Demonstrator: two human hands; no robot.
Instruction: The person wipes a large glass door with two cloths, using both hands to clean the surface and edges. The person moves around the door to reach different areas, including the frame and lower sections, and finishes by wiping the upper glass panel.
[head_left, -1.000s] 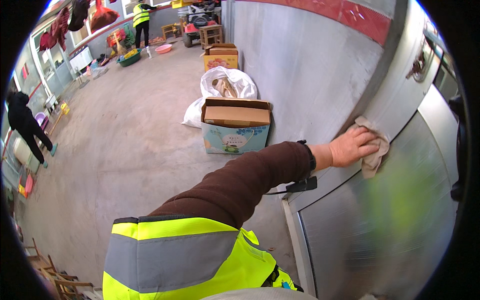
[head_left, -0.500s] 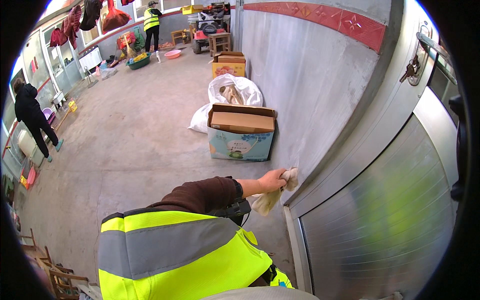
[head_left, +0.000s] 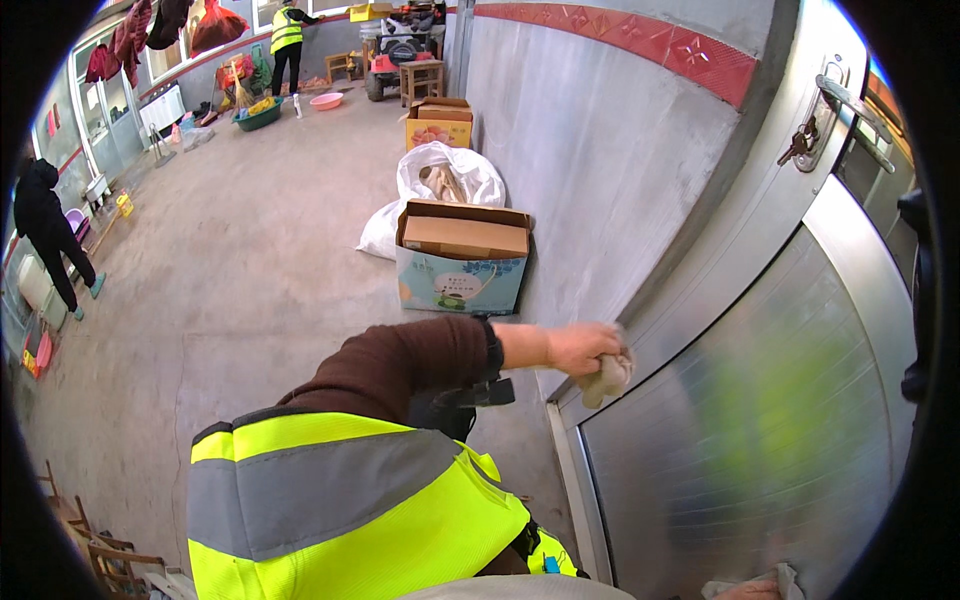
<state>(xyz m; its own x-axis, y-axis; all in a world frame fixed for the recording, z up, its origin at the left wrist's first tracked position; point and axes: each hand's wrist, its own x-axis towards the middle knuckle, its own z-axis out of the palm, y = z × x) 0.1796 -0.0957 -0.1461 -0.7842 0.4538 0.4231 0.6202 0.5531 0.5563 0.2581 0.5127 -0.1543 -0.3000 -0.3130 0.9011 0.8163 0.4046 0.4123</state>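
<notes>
My left hand [head_left: 585, 347], at the end of a brown sleeve, is closed around a bunched cream cloth [head_left: 607, 379]. It holds the cloth against the frame edge of a silvery metal door [head_left: 740, 420], beside the grey wall. At the bottom edge of the head view, part of my right hand [head_left: 755, 590] shows on the lower door panel. A pale cloth [head_left: 790, 581] sticks out around that hand; its fingers are mostly cut off by the edge.
A light-blue carton [head_left: 460, 280], a white sack [head_left: 470, 175] and a yellow carton [head_left: 440, 130] line the wall. Keys [head_left: 800, 142] hang in the door lock below its handle [head_left: 855, 105]. Two people [head_left: 45, 225] [head_left: 287, 45] stand farther off. Wooden chairs [head_left: 105, 550] are at lower left.
My left hand has moved right and slightly up with the cloth, from the wall's lower corner to the door frame. More of my right hand and its cloth has come into view.
</notes>
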